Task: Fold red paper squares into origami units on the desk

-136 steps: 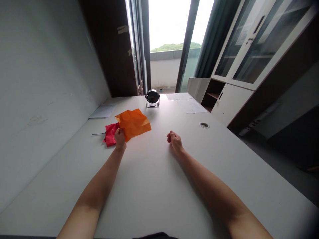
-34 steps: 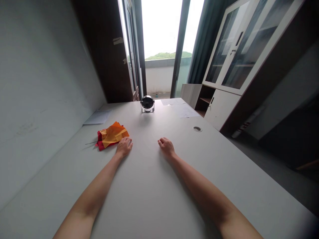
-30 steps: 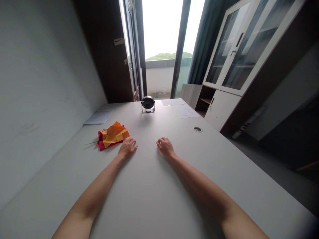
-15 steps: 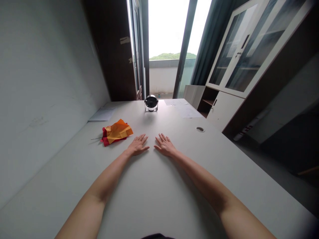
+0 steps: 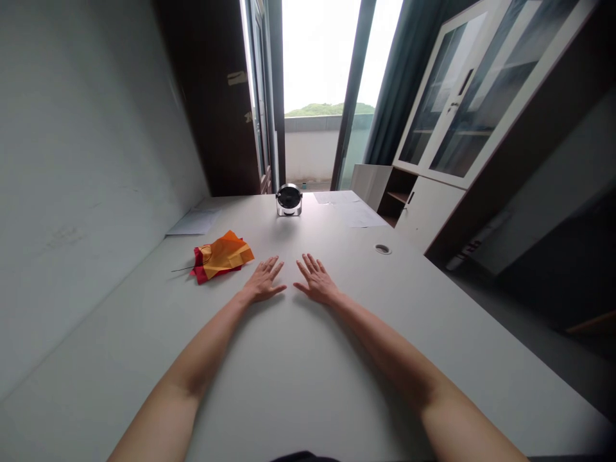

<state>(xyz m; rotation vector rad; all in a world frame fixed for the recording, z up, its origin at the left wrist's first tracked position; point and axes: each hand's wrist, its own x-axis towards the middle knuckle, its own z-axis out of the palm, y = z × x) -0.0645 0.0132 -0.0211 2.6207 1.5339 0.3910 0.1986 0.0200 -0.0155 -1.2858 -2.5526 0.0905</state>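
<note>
My left hand (image 5: 263, 280) lies flat on the white table (image 5: 308, 359), palm down, fingers stretched out, holding nothing. My right hand (image 5: 314, 280) rests flat beside it, a small gap between them, fingers also spread and empty. A folded orange paper (image 5: 226, 253) lies on top of a red paper (image 5: 199, 272) to the left of my left hand, not touched by either hand. A thin dark wire (image 5: 181, 269) sticks out from under the papers to the left.
A small black and silver desk fan (image 5: 289, 199) stands at the far middle of the table. White sheets (image 5: 195, 221) (image 5: 356, 212) lie at the far left and far right. A cable hole (image 5: 383, 248) is on the right. A wall bounds the left; cabinets stand right.
The left hand let go of the orange paper, which now lies folded on the red one. Both hands moved toward the middle and opened flat on the table.
</note>
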